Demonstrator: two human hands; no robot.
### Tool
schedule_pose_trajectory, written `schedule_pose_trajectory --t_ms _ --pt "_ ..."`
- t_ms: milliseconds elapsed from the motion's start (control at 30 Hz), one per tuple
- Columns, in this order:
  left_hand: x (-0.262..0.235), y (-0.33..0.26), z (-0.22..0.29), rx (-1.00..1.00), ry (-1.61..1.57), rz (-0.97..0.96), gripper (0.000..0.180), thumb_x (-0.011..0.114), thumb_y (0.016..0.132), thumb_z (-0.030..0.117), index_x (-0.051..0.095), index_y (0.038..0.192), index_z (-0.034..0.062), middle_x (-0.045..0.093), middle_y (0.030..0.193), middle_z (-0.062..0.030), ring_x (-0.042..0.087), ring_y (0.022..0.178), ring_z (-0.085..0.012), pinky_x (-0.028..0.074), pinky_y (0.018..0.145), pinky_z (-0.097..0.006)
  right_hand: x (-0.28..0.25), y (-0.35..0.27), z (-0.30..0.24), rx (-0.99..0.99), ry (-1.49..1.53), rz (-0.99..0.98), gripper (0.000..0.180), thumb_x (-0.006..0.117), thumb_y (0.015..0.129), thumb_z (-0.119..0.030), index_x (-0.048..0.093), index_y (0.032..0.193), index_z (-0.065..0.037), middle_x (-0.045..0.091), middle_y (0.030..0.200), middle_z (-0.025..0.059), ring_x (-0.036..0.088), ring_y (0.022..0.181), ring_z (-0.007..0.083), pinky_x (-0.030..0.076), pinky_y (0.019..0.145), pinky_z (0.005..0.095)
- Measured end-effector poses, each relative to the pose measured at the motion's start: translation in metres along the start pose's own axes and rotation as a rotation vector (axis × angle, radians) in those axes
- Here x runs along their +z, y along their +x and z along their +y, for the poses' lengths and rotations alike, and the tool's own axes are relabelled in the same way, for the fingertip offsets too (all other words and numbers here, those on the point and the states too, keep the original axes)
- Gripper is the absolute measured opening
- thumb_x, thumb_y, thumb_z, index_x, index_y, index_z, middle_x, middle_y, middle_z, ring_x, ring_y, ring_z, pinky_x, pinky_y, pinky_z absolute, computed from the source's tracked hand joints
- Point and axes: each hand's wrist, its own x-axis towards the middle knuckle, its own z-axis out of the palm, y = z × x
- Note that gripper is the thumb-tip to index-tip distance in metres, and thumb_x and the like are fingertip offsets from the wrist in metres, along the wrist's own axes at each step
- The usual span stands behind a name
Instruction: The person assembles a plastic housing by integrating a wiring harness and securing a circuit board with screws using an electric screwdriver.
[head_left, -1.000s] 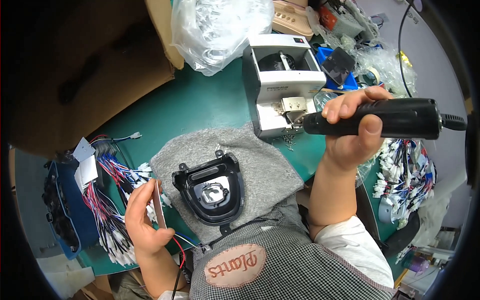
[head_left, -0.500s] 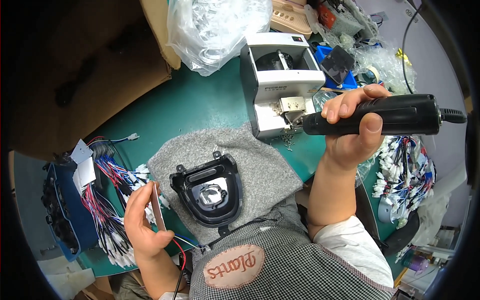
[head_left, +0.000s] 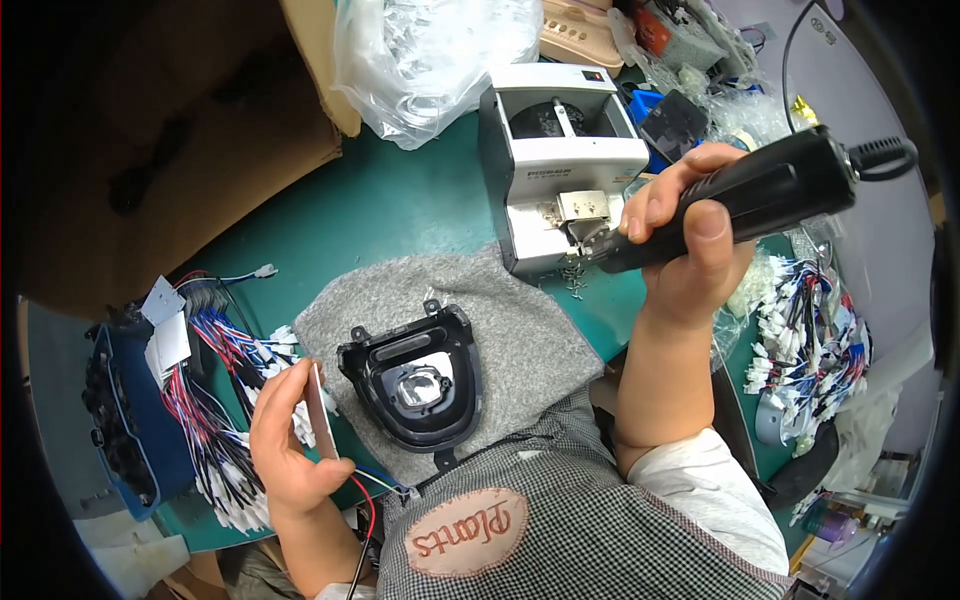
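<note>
A black corded tool (head_left: 775,188) is grasped between fingers and thumb of the right hand (head_left: 692,285), its front end held at a silver-grey screw dispenser (head_left: 570,155) (whether contact is made cannot be told). A thin flat panel (head_left: 321,415) is gripped upright by the left hand (head_left: 288,445). Between the hands, nearer the left, a black lamp housing (head_left: 412,380) is supported on grey cloth (head_left: 535,345).

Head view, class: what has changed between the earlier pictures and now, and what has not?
The right hand has tilted the black tool, its right end swinging up. Nothing was taken hold of or let go. The left hand still holds the thin plate; the lamp stays on the cloth.
</note>
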Motion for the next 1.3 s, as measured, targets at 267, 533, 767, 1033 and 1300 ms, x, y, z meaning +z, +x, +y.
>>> schedule_pose_trajectory --t_ms 267,533,767,1033,1300 --pt "0.020 0.019 0.019 0.217 0.352 -0.122 0.088 0.084 0.054 0.053 0.061 0.118 -0.0026 0.064 0.109 -0.0177 0.061 0.095 -0.0321 0.048 0.085 -0.039 0.036 -0.034 -0.015 0.209 0.183 -0.082 0.067 0.081 0.074 -0.041 0.043 0.113 -0.001 0.054 0.069 0.0074 0.053 0.054 0.0162 0.049 0.052 0.0291" --pt "0.044 0.027 0.040 0.104 0.550 -0.144 0.070 0.087 0.052 0.032 0.062 0.111 0.0021 0.054 0.121 -0.0137 0.046 0.122 -0.0371 0.036 0.102 -0.051 0.063 -0.050 -0.012 0.099 0.335 -0.401 0.060 0.071 0.083 -0.045 0.040 0.114 -0.003 0.054 0.071 0.0036 0.055 0.052 0.0146 0.050 0.051 0.0280" --pt "0.059 0.023 0.030 0.144 0.542 -0.163 0.073 0.087 0.049 0.031 0.061 0.112 0.0037 0.058 0.120 -0.0122 0.047 0.122 -0.0378 0.033 0.104 -0.054 0.074 -0.062 -0.004 0.169 0.348 -0.415 0.060 0.073 0.082 -0.044 0.041 0.114 -0.005 0.055 0.072 0.0047 0.056 0.052 0.0161 0.051 0.051 0.0291" --pt "0.062 0.023 0.026 0.140 0.524 -0.164 0.075 0.087 0.049 0.029 0.059 0.114 0.0057 0.060 0.116 -0.0103 0.049 0.121 -0.0353 0.030 0.106 -0.055 0.080 -0.067 0.002 0.230 0.339 -0.395 0.061 0.075 0.080 -0.043 0.042 0.113 -0.005 0.055 0.071 0.0050 0.056 0.052 0.0171 0.051 0.051 0.0299" --pt "0.062 0.025 0.026 0.134 0.512 -0.177 0.072 0.086 0.052 0.030 0.059 0.114 0.0050 0.060 0.116 -0.0094 0.049 0.121 -0.0338 0.030 0.107 -0.053 0.087 -0.072 0.005 0.273 0.266 -0.376 0.055 0.077 0.080 -0.039 0.043 0.108 -0.005 0.055 0.069 0.0051 0.056 0.054 0.0176 0.050 0.051 0.0299"
